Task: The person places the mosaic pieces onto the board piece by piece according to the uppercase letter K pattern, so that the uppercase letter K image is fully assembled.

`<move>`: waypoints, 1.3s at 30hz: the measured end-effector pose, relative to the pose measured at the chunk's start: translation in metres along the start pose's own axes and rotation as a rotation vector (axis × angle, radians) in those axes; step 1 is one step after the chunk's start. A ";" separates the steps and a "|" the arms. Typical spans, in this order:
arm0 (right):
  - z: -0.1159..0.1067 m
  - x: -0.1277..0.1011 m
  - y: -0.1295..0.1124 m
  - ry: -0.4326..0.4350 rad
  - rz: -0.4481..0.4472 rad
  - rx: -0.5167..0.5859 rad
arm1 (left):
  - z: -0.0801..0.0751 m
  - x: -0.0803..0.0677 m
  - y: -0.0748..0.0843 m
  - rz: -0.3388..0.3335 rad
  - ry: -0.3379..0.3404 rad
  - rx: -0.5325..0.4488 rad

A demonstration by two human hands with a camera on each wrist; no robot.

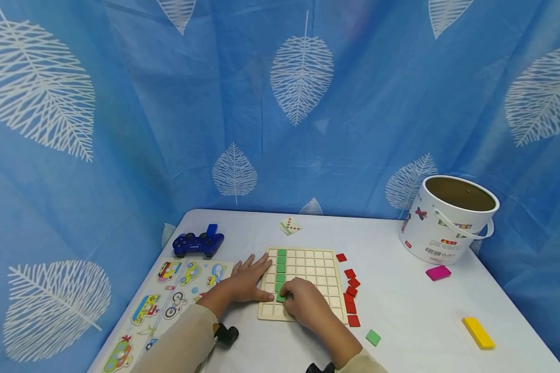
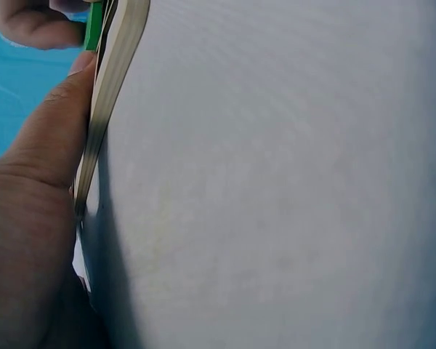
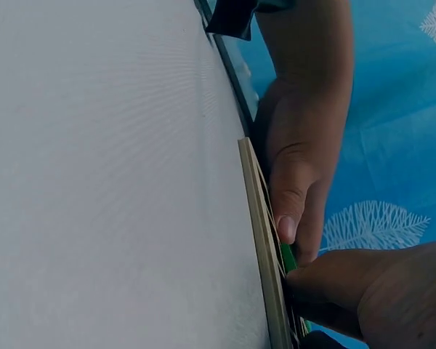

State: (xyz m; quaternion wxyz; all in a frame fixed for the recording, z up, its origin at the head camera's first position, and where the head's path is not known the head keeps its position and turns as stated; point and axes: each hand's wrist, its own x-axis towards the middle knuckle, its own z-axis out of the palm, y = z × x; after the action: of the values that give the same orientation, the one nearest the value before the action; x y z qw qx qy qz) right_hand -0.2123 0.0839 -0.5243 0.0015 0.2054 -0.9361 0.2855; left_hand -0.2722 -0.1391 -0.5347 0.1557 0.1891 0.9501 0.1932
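A wooden grid board (image 1: 308, 269) lies on the white table, with a column of green tiles (image 1: 281, 261) set into its left side. My left hand (image 1: 254, 277) rests flat on the board's left edge, fingers straight; its thumb (image 2: 54, 123) lies against the board's rim (image 2: 120, 58). At the lower end of the green column my right hand (image 1: 287, 296) pinches a green tile (image 1: 280, 298), pressing it onto the board. The right wrist view shows that green tile (image 3: 288, 258) between the board's edge (image 3: 265, 247) and my right hand's fingers (image 3: 363, 283).
Several red tiles (image 1: 352, 290) lie along the board's right side, and a loose green tile (image 1: 373, 338) nearer me. A white bucket (image 1: 448, 220), pink block (image 1: 438, 272) and yellow block (image 1: 478, 332) sit right. A blue controller (image 1: 198, 243) and vehicle puzzle (image 1: 168, 300) sit left.
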 end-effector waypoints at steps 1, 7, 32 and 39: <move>0.001 0.000 0.000 0.008 -0.009 -0.012 | 0.000 0.000 0.000 0.000 0.001 0.003; 0.001 -0.003 0.003 0.021 -0.040 -0.026 | -0.002 0.000 0.002 0.008 -0.002 0.019; -0.095 -0.072 0.095 -0.128 0.314 0.009 | 0.000 0.002 0.004 0.000 -0.005 0.008; -0.107 -0.113 0.122 -0.255 0.441 -0.051 | 0.001 0.000 0.002 -0.011 0.004 -0.014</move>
State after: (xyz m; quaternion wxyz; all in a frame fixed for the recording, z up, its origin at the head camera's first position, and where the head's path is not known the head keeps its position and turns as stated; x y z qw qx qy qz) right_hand -0.1678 0.2764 -0.5128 -0.1738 0.0305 -0.9578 0.2269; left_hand -0.2709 -0.1373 -0.5350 0.1562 0.1823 0.9501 0.1993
